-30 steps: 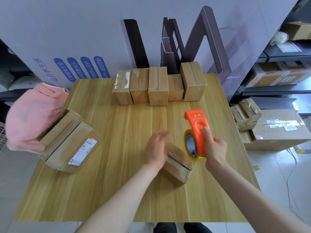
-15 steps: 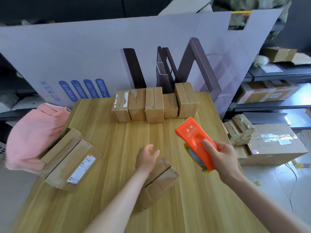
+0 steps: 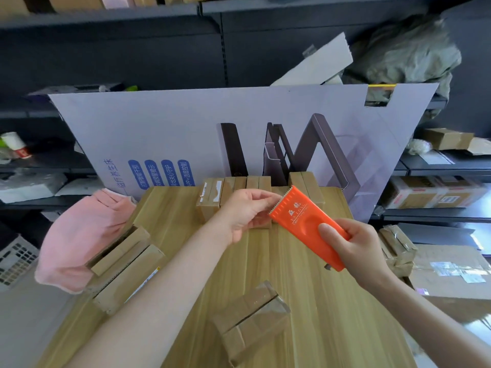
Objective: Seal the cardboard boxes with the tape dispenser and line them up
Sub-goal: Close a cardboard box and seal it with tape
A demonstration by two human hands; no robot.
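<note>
The left hand [image 3: 247, 211] had left the box [image 3: 252, 320] for the tape dispenser [image 3: 305, 221], whether pinching tape I could not tell. The right hand [image 3: 356, 245] gripped the dispenser, probably so the tape end could be freed.

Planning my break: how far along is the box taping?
Done: a row of boxes at the table's far edge. In hand: the right hand holds the tape dispenser, left hand at its toothed edge. Left: the near box gapes open, plus the stacked boxes.

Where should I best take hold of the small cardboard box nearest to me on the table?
Grip the small cardboard box by its two long side walls, from above, fingers astride the top seam: it lies flat and alone on the table, sides free.
</note>
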